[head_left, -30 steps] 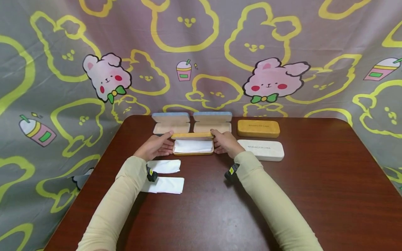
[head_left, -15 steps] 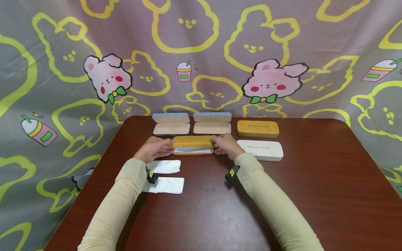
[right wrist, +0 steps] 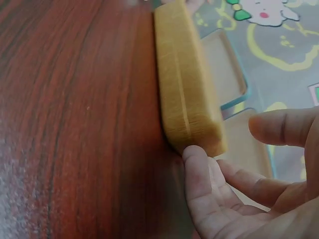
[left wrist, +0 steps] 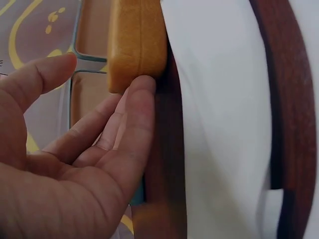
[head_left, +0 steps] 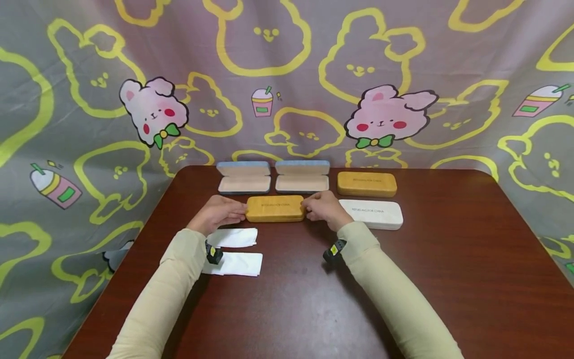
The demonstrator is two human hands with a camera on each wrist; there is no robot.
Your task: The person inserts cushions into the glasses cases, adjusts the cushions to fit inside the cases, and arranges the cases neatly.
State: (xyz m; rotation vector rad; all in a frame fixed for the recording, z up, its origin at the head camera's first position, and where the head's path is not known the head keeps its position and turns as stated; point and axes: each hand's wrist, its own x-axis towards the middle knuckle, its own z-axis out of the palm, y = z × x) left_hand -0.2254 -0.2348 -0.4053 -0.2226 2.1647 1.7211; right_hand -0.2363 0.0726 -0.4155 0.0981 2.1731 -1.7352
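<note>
A yellow glasses case (head_left: 275,213) with lettering on its lid lies closed in the middle of the table. At its left end is my left hand (head_left: 218,214); in the left wrist view its fingertips touch the case (left wrist: 137,47) while the thumb stands apart. My right hand (head_left: 328,209) is at the other end. The right wrist view has its fingertips against the lower end of the case (right wrist: 187,94), with the thumb lifted away. Whatever the case holds is hidden. Two folded white cloths (head_left: 235,238) (head_left: 239,264) lie nearer, by the left wrist.
Two blue glasses cases (head_left: 244,184) (head_left: 302,184) stand with lids raised along the back of the brown table (head_left: 305,299). To their right are a second closed yellow case (head_left: 366,185) and, in front of it, a white closed case (head_left: 375,217). A patterned curtain (head_left: 296,60) hangs behind.
The lid of the middle yellow case has come down from raised to closed, covering the white cloth inside. My thumbs have left the lid, and both hands remain at its ends.
</note>
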